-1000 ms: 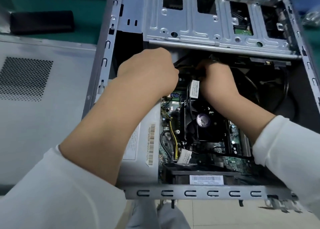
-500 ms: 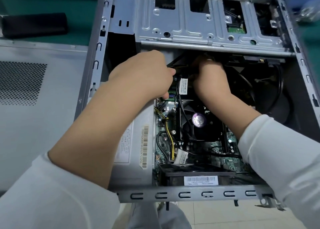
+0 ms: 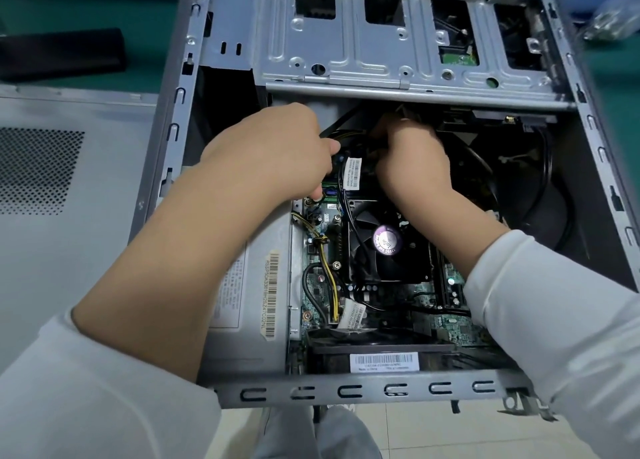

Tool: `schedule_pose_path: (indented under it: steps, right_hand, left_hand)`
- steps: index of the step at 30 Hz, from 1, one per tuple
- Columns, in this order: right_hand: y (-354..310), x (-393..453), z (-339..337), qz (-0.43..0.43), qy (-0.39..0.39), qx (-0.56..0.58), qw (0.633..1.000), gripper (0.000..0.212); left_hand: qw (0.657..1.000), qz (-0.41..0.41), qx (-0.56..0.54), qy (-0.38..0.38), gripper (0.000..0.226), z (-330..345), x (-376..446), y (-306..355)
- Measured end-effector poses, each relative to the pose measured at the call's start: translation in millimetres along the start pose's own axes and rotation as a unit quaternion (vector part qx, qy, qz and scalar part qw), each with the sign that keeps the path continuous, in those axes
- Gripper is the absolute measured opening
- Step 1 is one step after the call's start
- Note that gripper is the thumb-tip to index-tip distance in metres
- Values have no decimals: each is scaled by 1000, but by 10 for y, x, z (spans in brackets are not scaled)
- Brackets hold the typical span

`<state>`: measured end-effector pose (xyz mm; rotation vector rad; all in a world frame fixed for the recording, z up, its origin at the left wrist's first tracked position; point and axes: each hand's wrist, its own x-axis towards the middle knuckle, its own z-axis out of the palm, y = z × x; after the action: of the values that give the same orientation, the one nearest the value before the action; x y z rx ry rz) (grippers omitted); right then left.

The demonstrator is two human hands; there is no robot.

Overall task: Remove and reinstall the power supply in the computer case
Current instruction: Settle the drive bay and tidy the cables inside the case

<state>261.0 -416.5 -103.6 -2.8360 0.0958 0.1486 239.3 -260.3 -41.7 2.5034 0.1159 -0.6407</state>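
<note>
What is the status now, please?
Both hands, left hand and right hand, curled among cables. Power supply seated. Grip hidden.

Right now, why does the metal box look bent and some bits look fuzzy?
In the head view the wide-angle lens bows the computer case edges outward; the far right corner, around the clear bag, is smeared with blur; the middle, near the fan, is sharp; the cavity past the right hand is in deep shadow.
</note>
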Motion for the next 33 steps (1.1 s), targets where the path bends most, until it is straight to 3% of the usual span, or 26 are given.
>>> schedule_pose_path:
  steps: [12, 21, 26, 33]
  right_hand:
    - [-5, 2, 6, 3, 10, -12, 1000, 32]
    - [-57, -28, -16, -37, 15, -78, 996, 23]
    - [-76, -33, -15, -52, 28, -106, 993, 22]
    - [-111, -41, -17, -47, 14, -85, 995, 21]
  left_hand:
    - [1000, 13, 10, 11, 33, 4, -13, -30]
    - [998, 50, 48, 2, 56, -19, -64, 20]
    - [997, 46, 59, 8, 36, -27, -79, 20]
    - [998, 41, 56, 14, 31, -31, -64, 9]
